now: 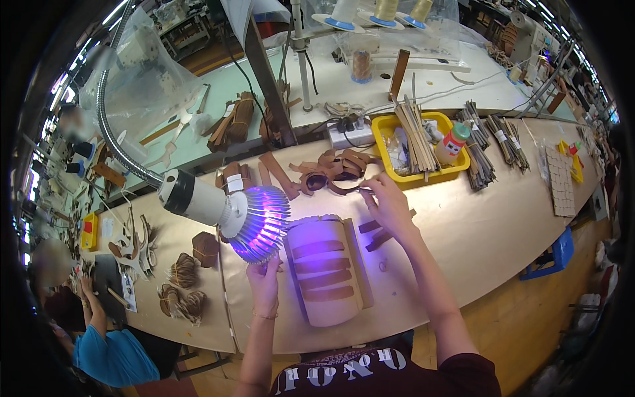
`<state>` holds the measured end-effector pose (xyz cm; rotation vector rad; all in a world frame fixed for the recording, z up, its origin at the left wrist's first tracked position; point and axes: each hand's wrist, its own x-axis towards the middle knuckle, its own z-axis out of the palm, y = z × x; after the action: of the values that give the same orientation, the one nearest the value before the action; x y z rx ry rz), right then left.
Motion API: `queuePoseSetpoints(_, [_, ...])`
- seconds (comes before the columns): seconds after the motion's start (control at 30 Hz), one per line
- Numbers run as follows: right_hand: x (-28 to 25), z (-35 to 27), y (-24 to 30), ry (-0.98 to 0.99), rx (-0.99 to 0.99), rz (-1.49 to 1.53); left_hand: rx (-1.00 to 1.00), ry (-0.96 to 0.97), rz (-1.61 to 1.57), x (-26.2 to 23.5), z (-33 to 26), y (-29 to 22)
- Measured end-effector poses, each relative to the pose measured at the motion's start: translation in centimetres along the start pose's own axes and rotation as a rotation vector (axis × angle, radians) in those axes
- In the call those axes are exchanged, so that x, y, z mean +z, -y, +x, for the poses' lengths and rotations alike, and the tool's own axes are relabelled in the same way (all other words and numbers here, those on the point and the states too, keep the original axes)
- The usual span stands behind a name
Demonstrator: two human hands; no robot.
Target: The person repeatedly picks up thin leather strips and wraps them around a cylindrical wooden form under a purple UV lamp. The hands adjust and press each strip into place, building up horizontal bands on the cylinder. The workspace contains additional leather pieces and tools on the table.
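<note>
My left hand (265, 289) is raised to the lower rim of a lamp (254, 225) with a finned head and violet light. The lamp hides its fingertips, so whether it grips anything does not show. Over the table's back half, my right hand (387, 206) is pinched together, with something small and dark at its fingertips that I cannot make out. Brown strips (324, 278) lie across a pale, curved board (324, 306) between my arms, lit violet. Two short dark strips (378, 238) lie under my right wrist. Beyond them sits a heap of curled brown strips (334, 171).
A yellow tray (418, 177) holds thin sticks and a bottle (453, 143). Bundles of dark strips (481, 162) lie beside it. Tied brown bundles (183, 270) are on the left. The lamp's flexible metal arm (106, 126) arches over the table. A co-worker in blue (119, 354) sits far left.
</note>
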<state>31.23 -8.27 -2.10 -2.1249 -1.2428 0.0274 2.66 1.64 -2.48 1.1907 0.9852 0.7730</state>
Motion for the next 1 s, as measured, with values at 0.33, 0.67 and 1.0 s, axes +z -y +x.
queuePoseSetpoints(0.33, [2.4,2.7,-0.8,0.073,-0.121,-0.095,0.161,-0.033,-0.031,-0.9,-1.2,-1.4])
queuePoseSetpoints(0.67, [-1.9,3.0,0.7,0.42,0.265,0.939,0.201,0.122,-0.024,1.1,-2.1,-3.7])
queuePoseSetpoints(1.0, [-6.4,0.0,6.6,0.763,0.033,1.155,0.026,0.473,-0.151,5.9,-2.2,-7.3])
